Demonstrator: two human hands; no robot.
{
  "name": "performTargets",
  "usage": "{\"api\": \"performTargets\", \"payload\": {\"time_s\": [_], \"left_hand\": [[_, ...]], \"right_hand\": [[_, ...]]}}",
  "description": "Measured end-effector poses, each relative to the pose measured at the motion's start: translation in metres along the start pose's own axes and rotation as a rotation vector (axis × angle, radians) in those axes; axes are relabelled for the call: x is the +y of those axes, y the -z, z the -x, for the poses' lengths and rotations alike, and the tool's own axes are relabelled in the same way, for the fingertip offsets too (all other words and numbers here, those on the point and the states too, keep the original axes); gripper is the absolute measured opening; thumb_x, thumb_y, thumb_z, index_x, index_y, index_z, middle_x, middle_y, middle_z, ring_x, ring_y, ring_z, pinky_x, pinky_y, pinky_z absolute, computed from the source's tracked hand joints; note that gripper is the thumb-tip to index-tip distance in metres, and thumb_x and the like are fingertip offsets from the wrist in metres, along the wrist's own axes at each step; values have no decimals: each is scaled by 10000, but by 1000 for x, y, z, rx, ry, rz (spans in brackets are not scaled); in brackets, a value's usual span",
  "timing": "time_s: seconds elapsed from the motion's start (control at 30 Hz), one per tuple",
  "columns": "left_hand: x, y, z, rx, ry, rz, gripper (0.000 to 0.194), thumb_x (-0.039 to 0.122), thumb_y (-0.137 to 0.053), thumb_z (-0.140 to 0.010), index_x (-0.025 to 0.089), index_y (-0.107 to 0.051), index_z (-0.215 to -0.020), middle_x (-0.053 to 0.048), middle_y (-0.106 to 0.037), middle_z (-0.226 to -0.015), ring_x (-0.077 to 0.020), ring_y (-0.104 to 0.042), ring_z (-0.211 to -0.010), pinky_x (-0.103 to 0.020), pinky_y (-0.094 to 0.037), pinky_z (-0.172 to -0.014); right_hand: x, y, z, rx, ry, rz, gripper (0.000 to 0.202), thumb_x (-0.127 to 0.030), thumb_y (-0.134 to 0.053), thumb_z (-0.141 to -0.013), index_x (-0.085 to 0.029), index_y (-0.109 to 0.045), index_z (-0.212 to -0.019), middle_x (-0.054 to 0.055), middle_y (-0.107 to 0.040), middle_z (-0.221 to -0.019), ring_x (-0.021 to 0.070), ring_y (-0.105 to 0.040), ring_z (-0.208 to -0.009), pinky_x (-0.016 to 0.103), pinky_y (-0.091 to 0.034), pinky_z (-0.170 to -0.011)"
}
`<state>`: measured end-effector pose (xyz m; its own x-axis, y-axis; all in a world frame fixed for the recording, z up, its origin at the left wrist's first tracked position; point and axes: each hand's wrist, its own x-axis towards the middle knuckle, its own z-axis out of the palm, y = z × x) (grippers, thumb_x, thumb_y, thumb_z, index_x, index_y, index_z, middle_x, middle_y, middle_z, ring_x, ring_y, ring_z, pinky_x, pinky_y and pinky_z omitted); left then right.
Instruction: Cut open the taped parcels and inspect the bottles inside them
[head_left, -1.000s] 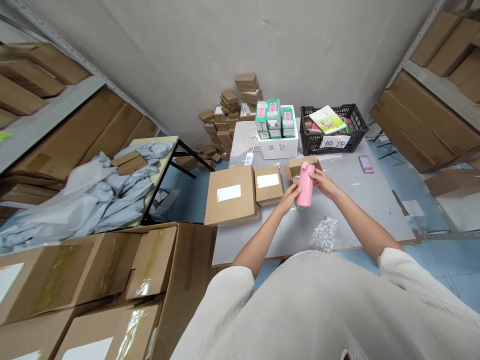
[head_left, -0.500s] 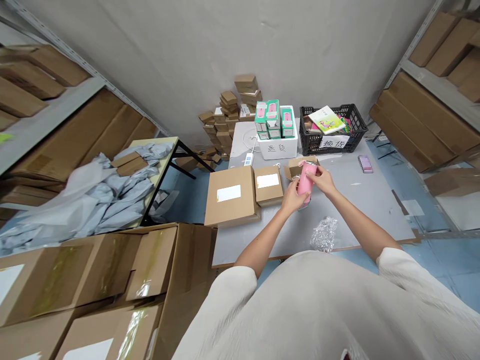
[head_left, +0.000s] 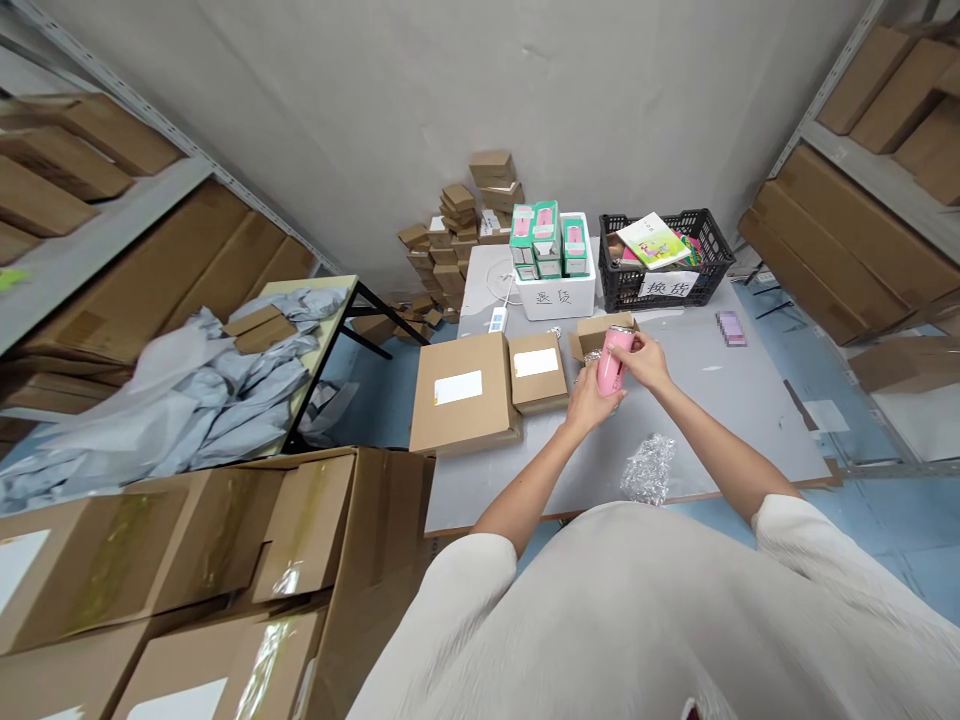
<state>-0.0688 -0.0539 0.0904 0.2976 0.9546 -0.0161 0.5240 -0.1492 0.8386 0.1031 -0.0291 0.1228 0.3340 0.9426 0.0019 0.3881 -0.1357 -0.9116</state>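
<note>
A pink cylinder (head_left: 612, 369) with a silvery top is held slightly tilted between both hands above the grey table (head_left: 720, 410). My left hand (head_left: 591, 402) grips its lower left side. The fingers of my right hand (head_left: 643, 360) close on its upper right side. Just behind it stands an open small carton (head_left: 597, 326), partly hidden by the cylinder and hands. Crumpled clear wrap (head_left: 649, 468) lies nearer the table's front edge.
Two closed cartons (head_left: 459, 392) (head_left: 537, 372) stand at the left. Behind are a white bin (head_left: 556, 300) with green-and-pink boxes and a black crate (head_left: 664, 290) holding a booklet. A purple item (head_left: 730, 328) lies at the right. Large cartons (head_left: 300, 520) fill the lower left.
The pink cylinder has turned in my hands, and dark markings now show near its lower end. My left hand has shifted slightly; my right hand stays near the cylinder's top.
</note>
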Motion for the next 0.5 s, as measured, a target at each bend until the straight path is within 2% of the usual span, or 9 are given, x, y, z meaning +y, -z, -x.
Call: {"api": "performTargets", "payload": {"time_s": [0.1, 0.2, 0.33, 0.43, 0.5], "left_hand": [[-6, 1, -4, -9, 12, 101, 794, 361, -904, -790, 260, -538, -1487, -137, -664, -1420, -361, -636, -1335, -492, -540, -1090], [-18, -1, -8, -57, 46, 358, 854, 406, -916, -796, 243, -467, -1504, -140, -705, -1359, -304, -713, -1201, -460, -573, -1034], [-30, -6, -12, -172, 29, 635, 940, 545, -945, -756, 228, -437, -1481, -139, -738, -1286, -278, -731, -1160, -447, -587, -1012], [-29, -7, -12, -199, 21, 657, 905, 572, -927, -767, 217, -480, -1470, -149, -715, -1318, -293, -714, -1193, -471, -574, -1044], [-25, -6, -10, -145, 28, 553, 850, 538, -921, -776, 210, -535, -1458, -161, -668, -1378, -310, -692, -1219, -485, -558, -1071]], "right_hand": [[2, 1, -2, -51, 37, -108, 610, -670, -840, -723, -222, -729, -1122, 93, -813, -1091, 292, -750, -1005, 490, -613, -987], [4, 6, -5, -133, 59, -249, 675, -710, -831, -743, -218, -743, -1197, 118, -802, -1216, 311, -729, -1156, 493, -590, -1054], [6, 10, -5, -232, -20, -306, 633, -731, -826, -756, -208, -782, -1110, 104, -817, -1166, 328, -733, -1144, 502, -593, -1038], [8, 8, -4, -255, -88, -338, 616, -718, -852, -734, -197, -788, -1058, 105, -830, -1101, 316, -757, -1067, 469, -625, -963], [9, 4, -4, -207, -93, -335, 606, -685, -882, -711, -197, -790, -1059, 110, -834, -1088, 309, -769, -1043, 452, -636, -938]]}}
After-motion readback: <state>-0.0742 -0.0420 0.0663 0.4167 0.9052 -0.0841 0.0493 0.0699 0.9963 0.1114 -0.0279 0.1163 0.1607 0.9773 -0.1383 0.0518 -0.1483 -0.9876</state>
